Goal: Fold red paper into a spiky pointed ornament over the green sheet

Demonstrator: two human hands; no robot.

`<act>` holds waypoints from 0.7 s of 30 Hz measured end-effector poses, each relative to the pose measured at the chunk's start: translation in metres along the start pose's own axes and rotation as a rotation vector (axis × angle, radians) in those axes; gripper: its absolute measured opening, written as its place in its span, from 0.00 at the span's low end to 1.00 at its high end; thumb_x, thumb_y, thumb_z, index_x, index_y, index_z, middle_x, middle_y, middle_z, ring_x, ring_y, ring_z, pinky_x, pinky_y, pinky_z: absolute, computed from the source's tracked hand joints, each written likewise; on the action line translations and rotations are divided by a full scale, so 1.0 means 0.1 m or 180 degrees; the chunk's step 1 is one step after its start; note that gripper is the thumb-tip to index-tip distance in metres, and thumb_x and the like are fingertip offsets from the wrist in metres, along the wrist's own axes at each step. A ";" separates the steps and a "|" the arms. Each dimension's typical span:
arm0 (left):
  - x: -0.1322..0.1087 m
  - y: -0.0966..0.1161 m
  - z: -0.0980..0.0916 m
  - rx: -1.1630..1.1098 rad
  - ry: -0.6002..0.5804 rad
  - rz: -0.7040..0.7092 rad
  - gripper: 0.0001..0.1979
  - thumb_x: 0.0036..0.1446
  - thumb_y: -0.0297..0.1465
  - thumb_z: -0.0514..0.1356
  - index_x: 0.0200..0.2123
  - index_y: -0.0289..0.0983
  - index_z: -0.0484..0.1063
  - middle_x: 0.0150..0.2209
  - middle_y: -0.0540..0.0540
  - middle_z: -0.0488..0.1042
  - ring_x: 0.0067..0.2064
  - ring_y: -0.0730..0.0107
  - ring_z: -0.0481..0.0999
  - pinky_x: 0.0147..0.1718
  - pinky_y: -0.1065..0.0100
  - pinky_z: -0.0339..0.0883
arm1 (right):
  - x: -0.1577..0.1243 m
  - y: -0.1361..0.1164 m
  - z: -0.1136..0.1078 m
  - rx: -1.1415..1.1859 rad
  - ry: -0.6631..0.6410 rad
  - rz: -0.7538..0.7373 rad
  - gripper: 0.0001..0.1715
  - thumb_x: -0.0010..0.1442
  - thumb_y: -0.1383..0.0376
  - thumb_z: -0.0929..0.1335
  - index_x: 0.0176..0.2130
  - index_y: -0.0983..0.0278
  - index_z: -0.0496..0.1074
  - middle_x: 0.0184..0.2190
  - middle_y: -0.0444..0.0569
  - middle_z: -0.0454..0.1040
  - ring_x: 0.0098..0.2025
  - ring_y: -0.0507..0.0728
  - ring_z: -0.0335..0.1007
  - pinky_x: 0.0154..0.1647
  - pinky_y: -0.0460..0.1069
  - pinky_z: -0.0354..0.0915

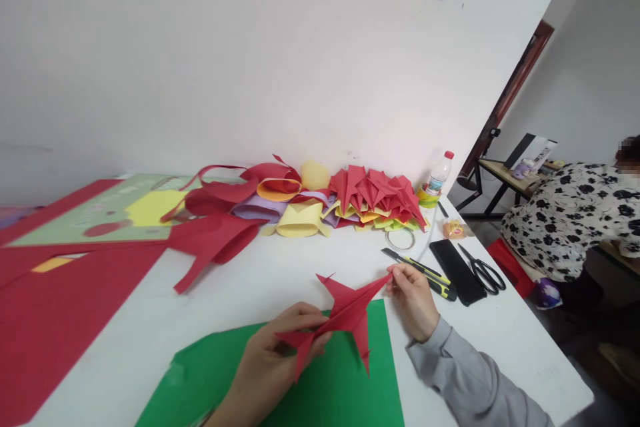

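A red folded-paper figure (350, 310) with several pointed limbs is held above a green paper sheet (370, 387). My left hand (280, 353) grips its near left end, fingers closed around the paper. At the figure's far right tip, my right hand (413, 297) pinches the point between thumb and fingers. Just beyond the right hand lies a yellow-and-black utility knife (430, 277) with its blade out. A black phone-like slab (457, 273) and black-handled scissors (485, 273) rest to the right of it.
Along the wall lie a heap of red folded-paper pieces (375, 190) and curled coloured paper shapes (300, 217). A tape roll (400, 239), a water bottle (440, 173) and a wrapped snack (454, 229) stand nearby. Large red sheets (70, 307) cover the left. Another person (575, 213) bends over at right.
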State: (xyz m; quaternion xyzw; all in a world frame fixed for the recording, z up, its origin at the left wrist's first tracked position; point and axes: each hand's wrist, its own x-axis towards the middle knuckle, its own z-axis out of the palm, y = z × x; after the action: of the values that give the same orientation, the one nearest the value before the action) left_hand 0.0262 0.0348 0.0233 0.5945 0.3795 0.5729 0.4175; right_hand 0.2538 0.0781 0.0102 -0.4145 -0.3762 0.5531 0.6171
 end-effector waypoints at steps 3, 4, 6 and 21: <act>0.02 0.01 0.01 -0.0003 -0.0016 -0.0038 0.05 0.43 0.31 0.70 0.28 0.43 0.81 0.28 0.49 0.77 0.28 0.67 0.77 0.23 0.73 0.73 | 0.00 0.00 0.00 0.0015 0.0008 -0.0003 0.20 0.47 0.51 0.77 0.31 0.65 0.76 0.19 0.42 0.72 0.21 0.50 0.65 0.26 0.46 0.59; 0.02 0.01 0.01 0.0002 -0.0012 -0.0041 0.04 0.43 0.31 0.70 0.27 0.43 0.81 0.28 0.49 0.77 0.28 0.67 0.77 0.23 0.73 0.74 | 0.00 0.00 0.00 0.0022 0.0010 -0.0003 0.21 0.47 0.51 0.77 0.31 0.65 0.76 0.19 0.42 0.72 0.21 0.50 0.65 0.26 0.46 0.59; 0.02 0.01 0.00 0.0039 0.0000 -0.0007 0.04 0.42 0.31 0.70 0.27 0.43 0.81 0.27 0.49 0.78 0.28 0.67 0.78 0.24 0.73 0.74 | 0.00 0.00 0.01 0.0036 0.0011 0.0001 0.21 0.47 0.51 0.77 0.31 0.65 0.76 0.19 0.42 0.72 0.21 0.50 0.65 0.26 0.46 0.60; 0.00 -0.08 -0.02 0.0204 0.0016 0.0056 0.05 0.42 0.31 0.70 0.27 0.46 0.81 0.29 0.51 0.78 0.30 0.67 0.79 0.28 0.74 0.74 | -0.02 -0.06 0.05 0.0223 -0.0065 0.0049 0.21 0.49 0.50 0.76 0.31 0.65 0.76 0.19 0.43 0.72 0.21 0.50 0.65 0.25 0.46 0.60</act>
State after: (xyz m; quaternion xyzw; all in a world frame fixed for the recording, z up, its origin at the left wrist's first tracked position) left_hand 0.0241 0.0376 0.0158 0.6095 0.3935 0.5656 0.3922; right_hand 0.2511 0.0768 0.0173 -0.3899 -0.3596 0.5749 0.6230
